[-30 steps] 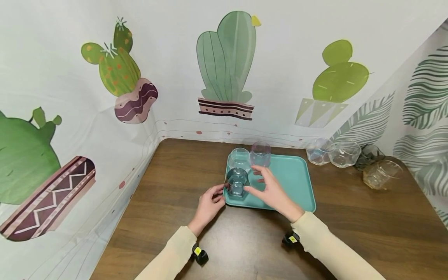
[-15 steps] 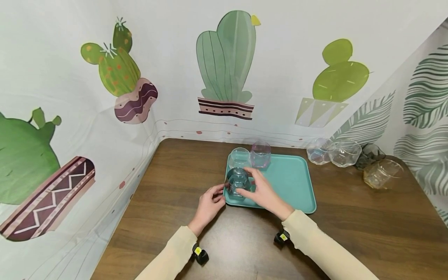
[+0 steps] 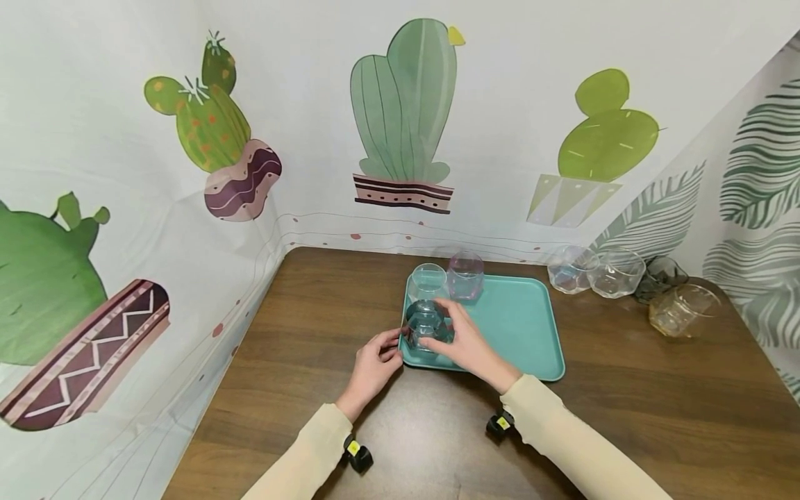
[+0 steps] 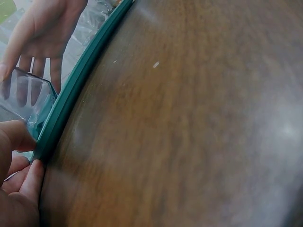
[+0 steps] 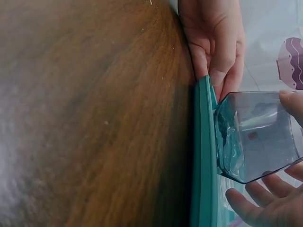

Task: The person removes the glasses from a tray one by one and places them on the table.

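Observation:
A teal tray [image 3: 519, 326] lies on the wooden table. My left hand [image 3: 373, 364] pinches its near-left corner; in the right wrist view the thumb of that left hand [image 5: 215, 38] lies by the rim [image 5: 203, 142]. A smoky blue-grey glass [image 3: 421, 321] stands upright at this corner of the tray. My right hand [image 3: 471, 347] holds the glass from its right side, thumb at the front and fingers behind. In the right wrist view the glass [image 5: 258, 132] appears faceted and see-through. Behind it on the tray stand a clear glass [image 3: 428, 278] and a pinkish glass [image 3: 466, 276].
On the table right of the tray stand an iridescent clear glass [image 3: 570, 269], another clear glass [image 3: 617, 273], a dark glass [image 3: 660, 278] and an amber glass [image 3: 681, 311]. A cactus-printed cloth [image 3: 500, 139] hangs behind the table.
My right hand has moved left and closed its thumb and fingers about the blue-grey glass. The left hand stays at the tray corner, and the glasses keep their places.

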### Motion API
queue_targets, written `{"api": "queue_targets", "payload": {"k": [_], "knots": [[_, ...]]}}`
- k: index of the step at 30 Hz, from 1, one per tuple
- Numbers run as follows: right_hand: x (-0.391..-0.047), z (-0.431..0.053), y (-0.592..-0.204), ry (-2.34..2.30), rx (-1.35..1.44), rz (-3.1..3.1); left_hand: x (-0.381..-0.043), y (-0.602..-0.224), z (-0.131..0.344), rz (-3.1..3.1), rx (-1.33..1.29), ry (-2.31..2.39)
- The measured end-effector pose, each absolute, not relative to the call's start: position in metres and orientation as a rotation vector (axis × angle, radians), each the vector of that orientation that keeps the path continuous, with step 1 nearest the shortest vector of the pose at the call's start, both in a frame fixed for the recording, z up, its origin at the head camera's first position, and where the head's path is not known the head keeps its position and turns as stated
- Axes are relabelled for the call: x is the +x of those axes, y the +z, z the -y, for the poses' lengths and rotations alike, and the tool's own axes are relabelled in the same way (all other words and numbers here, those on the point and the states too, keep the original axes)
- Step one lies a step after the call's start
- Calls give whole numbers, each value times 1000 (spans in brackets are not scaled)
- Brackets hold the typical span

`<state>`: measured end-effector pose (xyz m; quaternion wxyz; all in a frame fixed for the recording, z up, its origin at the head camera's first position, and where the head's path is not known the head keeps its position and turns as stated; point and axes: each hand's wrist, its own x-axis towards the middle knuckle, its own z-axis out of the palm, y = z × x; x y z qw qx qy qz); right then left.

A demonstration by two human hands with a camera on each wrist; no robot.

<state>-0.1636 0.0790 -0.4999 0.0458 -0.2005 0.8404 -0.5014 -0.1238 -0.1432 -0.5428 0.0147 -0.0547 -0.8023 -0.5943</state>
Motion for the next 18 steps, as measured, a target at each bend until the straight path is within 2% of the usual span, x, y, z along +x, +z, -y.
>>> {"api": "queue_targets", "payload": {"k": [18], "knots": [[-153,-100,-504,-1557,-562,-2611,-124,-545,141,2422,-161,-1888]]}}
